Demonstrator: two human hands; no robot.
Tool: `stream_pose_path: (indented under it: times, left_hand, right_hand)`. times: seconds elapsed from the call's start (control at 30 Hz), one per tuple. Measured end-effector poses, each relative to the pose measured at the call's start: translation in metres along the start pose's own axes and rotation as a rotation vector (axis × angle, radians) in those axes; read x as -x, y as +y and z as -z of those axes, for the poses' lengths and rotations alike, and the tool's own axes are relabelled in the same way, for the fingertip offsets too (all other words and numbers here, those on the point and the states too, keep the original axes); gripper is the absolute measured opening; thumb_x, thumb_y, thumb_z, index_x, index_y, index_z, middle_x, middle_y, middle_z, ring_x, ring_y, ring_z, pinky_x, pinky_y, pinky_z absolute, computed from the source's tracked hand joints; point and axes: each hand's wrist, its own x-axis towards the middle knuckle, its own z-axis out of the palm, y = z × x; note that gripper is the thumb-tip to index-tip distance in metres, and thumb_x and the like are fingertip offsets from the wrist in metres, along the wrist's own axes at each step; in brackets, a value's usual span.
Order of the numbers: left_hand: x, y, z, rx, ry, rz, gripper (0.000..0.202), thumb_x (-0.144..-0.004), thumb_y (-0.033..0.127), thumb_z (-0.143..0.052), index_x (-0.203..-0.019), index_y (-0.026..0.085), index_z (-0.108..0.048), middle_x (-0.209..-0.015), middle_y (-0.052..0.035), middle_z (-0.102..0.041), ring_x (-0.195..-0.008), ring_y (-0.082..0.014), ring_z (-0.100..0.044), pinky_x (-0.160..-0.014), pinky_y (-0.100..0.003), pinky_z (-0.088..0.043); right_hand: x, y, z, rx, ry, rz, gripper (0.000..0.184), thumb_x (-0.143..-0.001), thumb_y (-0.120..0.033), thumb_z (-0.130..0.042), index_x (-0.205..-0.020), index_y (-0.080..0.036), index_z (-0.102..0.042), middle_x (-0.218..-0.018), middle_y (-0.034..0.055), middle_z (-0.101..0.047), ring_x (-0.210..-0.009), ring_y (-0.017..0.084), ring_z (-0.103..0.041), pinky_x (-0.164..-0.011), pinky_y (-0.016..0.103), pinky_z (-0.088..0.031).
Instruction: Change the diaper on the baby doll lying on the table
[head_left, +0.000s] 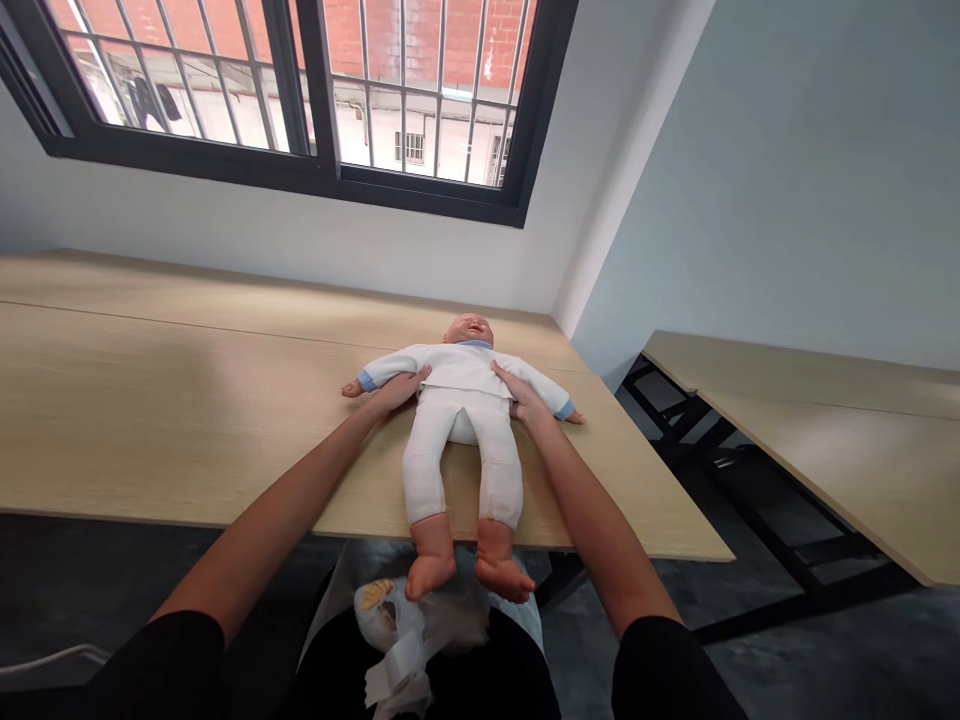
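Note:
A baby doll (466,375) lies on its back on the wooden table (247,400), its head toward the window and its feet past the front edge. It wears a white top with blue collar and cuffs and white trousers; its arms are spread out. My left hand (403,388) grips the left side of its torso, thumb on the top and the other fingers hidden beneath the body. On the opposite side, my right hand (519,392) holds the torso the same way, thumb over the hem.
A barred window (315,100) is set in the wall behind the table. To the right stands a second wooden table (840,440) on black legs, across a gap. In my lap lies a crumpled white and clear plastic bag (401,630).

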Motion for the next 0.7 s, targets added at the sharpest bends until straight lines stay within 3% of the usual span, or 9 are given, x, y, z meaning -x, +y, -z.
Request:
stream_pose_path:
  times: [0.17, 0.27, 0.33, 0.43, 0.57, 0.7]
  left_hand:
    - [0.005, 0.005, 0.01, -0.025, -0.021, 0.003, 0.055, -0.083, 0.068, -0.042, -0.084, 0.017, -0.064, -0.102, -0.0123, -0.073, -0.105, -0.0342, -0.062, -0.094, -0.036, -0.043]
    - [0.018, 0.013, 0.019, -0.031, -0.027, -0.02, 0.051, -0.079, 0.071, -0.049, -0.07, 0.021, -0.055, -0.08, -0.0073, -0.067, -0.089, -0.0322, -0.063, -0.082, -0.039, -0.046]
    - [0.028, 0.02, 0.023, 0.0, -0.02, -0.056, 0.05, -0.077, 0.071, -0.054, -0.073, 0.021, -0.054, -0.076, -0.0048, -0.062, -0.083, -0.0285, -0.061, -0.076, -0.037, -0.046]
    - [0.041, 0.029, 0.026, 0.116, -0.054, -0.14, 0.053, -0.073, 0.065, -0.067, -0.099, 0.021, -0.057, -0.085, -0.0017, -0.058, -0.085, -0.0225, -0.058, -0.074, -0.031, -0.045]
    - [0.05, 0.033, 0.026, 0.098, -0.241, -0.185, 0.072, -0.064, 0.056, -0.078, -0.123, 0.024, -0.052, -0.087, 0.0017, -0.049, -0.083, -0.0181, -0.053, -0.071, -0.027, -0.043]
    - [0.052, 0.031, 0.02, 0.033, -0.229, -0.161, 0.072, -0.061, 0.059, -0.079, -0.117, 0.022, -0.053, -0.083, 0.0017, -0.048, -0.08, -0.0198, -0.051, -0.069, -0.028, -0.04]
  right_hand:
    - [0.028, 0.001, 0.019, 0.018, 0.052, 0.005, 0.026, -0.093, -0.037, -0.063, -0.106, -0.016, -0.065, -0.108, 0.0111, -0.071, -0.096, 0.021, -0.068, -0.087, 0.032, -0.057]
    - [0.049, 0.014, 0.037, 0.085, 0.083, 0.091, 0.032, -0.084, -0.036, -0.074, -0.106, -0.016, -0.063, -0.114, 0.0133, -0.068, -0.104, 0.024, -0.067, -0.094, 0.034, -0.056]
    - [0.061, 0.023, 0.045, 0.147, 0.084, 0.204, 0.057, -0.075, -0.036, -0.081, -0.122, -0.017, -0.056, -0.123, 0.014, -0.064, -0.111, 0.026, -0.064, -0.099, 0.038, -0.054]
    - [0.07, 0.033, 0.045, 0.299, 0.033, 0.361, 0.089, -0.066, -0.038, -0.086, -0.142, -0.022, -0.042, -0.134, 0.0132, -0.058, -0.119, 0.028, -0.06, -0.102, 0.044, -0.051]
    - [0.071, 0.039, 0.036, 0.436, -0.029, 0.437, 0.079, -0.07, -0.044, -0.081, -0.139, -0.02, -0.05, -0.132, 0.0132, -0.059, -0.116, 0.031, -0.06, -0.099, 0.044, -0.052]
    - [0.065, 0.045, 0.036, 0.487, 0.002, 0.503, 0.072, -0.071, -0.045, -0.08, -0.133, -0.018, -0.056, -0.126, 0.0127, -0.063, -0.113, 0.032, -0.061, -0.1, 0.044, -0.051]
